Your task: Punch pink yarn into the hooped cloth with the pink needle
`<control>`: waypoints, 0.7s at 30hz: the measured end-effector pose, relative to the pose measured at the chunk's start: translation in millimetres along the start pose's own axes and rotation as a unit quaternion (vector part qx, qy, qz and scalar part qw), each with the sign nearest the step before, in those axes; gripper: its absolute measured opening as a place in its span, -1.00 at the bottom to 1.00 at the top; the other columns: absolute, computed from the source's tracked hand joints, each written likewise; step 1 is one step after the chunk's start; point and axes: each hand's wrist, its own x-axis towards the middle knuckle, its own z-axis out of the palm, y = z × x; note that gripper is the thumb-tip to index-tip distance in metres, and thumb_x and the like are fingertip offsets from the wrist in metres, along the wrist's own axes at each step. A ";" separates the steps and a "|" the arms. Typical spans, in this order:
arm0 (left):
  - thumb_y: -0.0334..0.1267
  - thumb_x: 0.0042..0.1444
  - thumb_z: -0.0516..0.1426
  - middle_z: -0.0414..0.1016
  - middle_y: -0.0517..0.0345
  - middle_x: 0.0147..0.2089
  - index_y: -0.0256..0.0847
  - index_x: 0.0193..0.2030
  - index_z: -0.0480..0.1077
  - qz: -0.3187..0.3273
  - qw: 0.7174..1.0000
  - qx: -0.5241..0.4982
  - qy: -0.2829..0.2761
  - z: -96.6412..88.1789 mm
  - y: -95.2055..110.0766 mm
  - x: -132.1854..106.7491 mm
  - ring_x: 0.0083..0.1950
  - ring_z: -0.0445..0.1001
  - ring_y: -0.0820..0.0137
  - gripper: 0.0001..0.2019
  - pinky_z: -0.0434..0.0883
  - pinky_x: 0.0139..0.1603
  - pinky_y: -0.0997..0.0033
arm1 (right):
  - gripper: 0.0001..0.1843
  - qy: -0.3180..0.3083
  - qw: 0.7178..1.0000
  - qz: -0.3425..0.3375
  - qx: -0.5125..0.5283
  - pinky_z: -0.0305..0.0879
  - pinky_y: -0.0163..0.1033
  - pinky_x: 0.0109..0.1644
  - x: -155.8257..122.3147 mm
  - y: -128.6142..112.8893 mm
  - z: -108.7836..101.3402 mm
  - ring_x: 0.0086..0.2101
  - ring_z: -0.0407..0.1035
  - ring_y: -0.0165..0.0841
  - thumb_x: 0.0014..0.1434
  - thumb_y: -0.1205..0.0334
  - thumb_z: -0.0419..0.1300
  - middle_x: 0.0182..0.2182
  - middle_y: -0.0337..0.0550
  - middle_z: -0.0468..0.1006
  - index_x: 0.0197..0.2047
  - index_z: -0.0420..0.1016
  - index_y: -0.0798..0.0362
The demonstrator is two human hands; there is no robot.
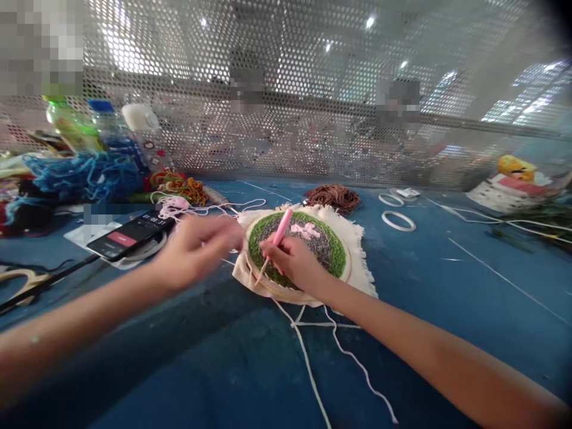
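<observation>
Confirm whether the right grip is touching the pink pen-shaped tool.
Touching. The head view shows it: the right grip is closed on the pink pen-shaped tool, whose upper end sticks out above.

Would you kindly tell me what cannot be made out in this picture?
All in the head view:
Left hand: blurred, so whether it holds anything is unclear.
Pink tool: its gripped part is hidden by the right hand.
Stitched design: partly covered by the right hand.
Beige loop: cut off by the left edge.
</observation>
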 end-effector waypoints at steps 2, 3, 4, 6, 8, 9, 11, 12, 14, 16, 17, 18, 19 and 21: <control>-0.06 0.17 -0.11 0.31 0.23 -0.63 -0.19 -0.44 0.31 -0.063 0.993 0.031 -0.099 28.3 3.7 -4.2 -0.58 0.28 0.46 -0.67 0.14 -0.54 0.46 | -0.62 0.002 1.000 -0.005 0.000 -0.02 -0.30 -0.52 -1.3 -0.2 -0.5 -0.59 0.09 -0.49 0.26 -0.03 0.03 -0.64 -0.33 0.20 -0.46 0.26 0.06; -0.10 0.16 -0.09 0.32 0.23 -0.67 -0.19 -0.47 0.31 -0.099 0.983 0.050 -0.145 38.1 3.2 -4.3 -0.61 0.31 0.44 -0.69 0.16 -0.54 0.45 | -0.63 0.005 1.000 -0.007 -0.001 -0.01 -0.30 -0.51 -2.1 -0.6 -0.6 -0.59 0.10 -0.48 0.26 -0.02 0.03 -0.64 -0.33 0.20 -0.45 0.27 0.06; -0.13 0.15 -0.07 0.35 0.22 -0.69 -0.19 -0.47 0.31 -0.122 0.975 0.061 -0.177 44.2 1.2 -3.4 -0.62 0.35 0.42 -0.72 0.18 -0.54 0.44 | -0.64 0.009 1.000 -0.009 -0.003 0.00 -0.30 -0.50 -2.8 -1.1 -0.7 -0.58 0.11 -0.48 0.27 -0.01 0.02 -0.64 -0.33 0.21 -0.44 0.29 0.06; -0.15 0.16 -0.07 0.38 0.20 -0.70 -0.18 -0.43 0.33 -0.153 0.965 0.073 -0.200 46.0 -6.3 0.6 -0.66 0.35 0.40 -0.73 0.19 -0.56 0.43 | -0.65 0.014 1.000 -0.010 -0.003 -0.02 -0.30 -0.51 -3.8 -1.8 -0.7 -0.60 0.10 -0.48 0.27 -0.01 0.02 -0.65 -0.34 0.20 -0.42 0.31 0.07; -0.14 0.17 -0.09 0.42 0.18 -0.70 -0.18 -0.38 0.35 -0.166 0.963 0.076 -0.196 38.9 -14.9 5.5 -0.69 0.34 0.39 -0.72 0.19 -0.59 0.42 | -0.64 0.015 1.000 -0.010 0.001 -0.03 -0.29 -0.52 -3.8 -1.6 -0.6 -0.61 0.09 -0.48 0.27 -0.01 0.03 -0.66 -0.35 0.19 -0.42 0.32 0.07; -0.13 0.18 -0.11 0.43 0.17 -0.69 -0.19 -0.37 0.35 -0.170 0.963 0.081 -0.193 34.0 -18.4 7.7 -0.68 0.35 0.38 -0.71 0.20 -0.59 0.43 | -0.64 0.016 1.000 -0.010 0.004 -0.04 -0.29 -0.52 -3.5 -1.2 -0.5 -0.61 0.08 -0.48 0.27 -0.01 0.03 -0.66 -0.35 0.18 -0.42 0.32 0.07; -0.10 0.20 -0.11 0.45 0.16 -0.66 -0.20 -0.36 0.35 -0.173 0.961 0.101 -0.189 24.4 -23.0 10.2 -0.63 0.40 0.36 -0.69 0.22 -0.55 0.44 | -0.63 0.019 1.000 -0.009 0.009 -0.04 -0.29 -0.52 -2.9 -0.2 -0.6 -0.61 0.08 -0.49 0.28 -0.03 0.02 -0.67 -0.36 0.18 -0.42 0.31 0.07; -0.08 0.20 -0.10 0.47 0.15 -0.63 -0.20 -0.32 0.36 -0.168 0.962 0.115 -0.181 20.4 -23.9 10.2 -0.58 0.43 0.35 -0.68 0.22 -0.53 0.44 | -0.63 0.020 1.000 -0.008 0.011 -0.04 -0.29 -0.52 -2.6 0.3 -0.7 -0.61 0.08 -0.49 0.28 -0.03 0.01 -0.67 -0.36 0.18 -0.41 0.31 0.07; -0.01 0.19 -0.07 0.52 0.14 -0.52 -0.20 -0.20 0.37 -0.141 0.967 0.139 -0.159 15.1 -23.8 7.1 -0.49 0.47 0.33 -0.66 0.23 -0.49 0.43 | -0.63 0.020 1.000 -0.007 0.013 -0.04 -0.29 -0.52 -2.6 1.0 -0.7 -0.61 0.09 -0.49 0.28 -0.04 0.02 -0.66 -0.35 0.19 -0.41 0.30 0.06; 0.04 0.17 -0.02 0.55 0.12 -0.37 -0.16 -0.04 0.33 -0.083 0.974 0.143 -0.157 15.1 -22.2 0.3 -0.41 0.49 0.32 -0.63 0.24 -0.46 0.44 | -0.63 0.017 1.000 -0.006 0.014 -0.04 -0.29 -0.53 -3.0 0.9 -0.5 -0.62 0.09 -0.49 0.28 -0.03 0.02 -0.66 -0.35 0.20 -0.42 0.30 0.06; 0.06 0.16 -0.01 0.55 0.12 -0.32 -0.13 0.01 0.31 -0.050 0.974 0.147 -0.165 17.4 -21.3 -3.8 -0.39 0.50 0.31 -0.60 0.24 -0.46 0.44 | -0.64 0.016 1.000 -0.006 0.015 -0.04 -0.29 -0.53 -3.3 0.7 -0.4 -0.62 0.09 -0.49 0.28 -0.03 0.02 -0.66 -0.35 0.19 -0.41 0.31 0.06; 0.08 0.16 0.00 0.55 0.11 -0.30 -0.12 0.02 0.30 -0.020 0.971 0.158 -0.176 21.1 -20.6 -8.0 -0.38 0.50 0.30 -0.59 0.23 -0.47 0.44 | -0.64 0.014 1.000 -0.006 0.017 -0.04 -0.29 -0.54 -3.6 0.4 -0.2 -0.62 0.09 -0.49 0.28 -0.02 0.02 -0.67 -0.36 0.19 -0.41 0.31 0.06; 0.08 0.17 -0.02 0.55 0.09 -0.32 -0.13 0.01 0.31 0.003 0.966 0.180 -0.186 25.9 -20.1 -11.7 -0.39 0.49 0.28 -0.59 0.21 -0.48 0.43 | -0.65 0.013 1.000 -0.006 0.019 -0.04 -0.30 -0.54 -3.8 0.0 -0.1 -0.62 0.09 -0.49 0.28 -0.02 0.01 -0.67 -0.36 0.19 -0.40 0.31 0.06; 0.01 0.23 -0.07 0.54 0.05 -0.36 -0.16 -0.06 0.34 0.031 0.953 0.236 -0.186 36.1 -20.5 -16.5 -0.42 0.49 0.26 -0.65 0.19 -0.49 0.41 | -0.65 0.010 1.000 -0.006 0.023 -0.03 -0.30 -0.54 -3.8 -0.9 -0.1 -0.62 0.10 -0.49 0.29 0.00 0.01 -0.67 -0.36 0.19 -0.40 0.31 0.06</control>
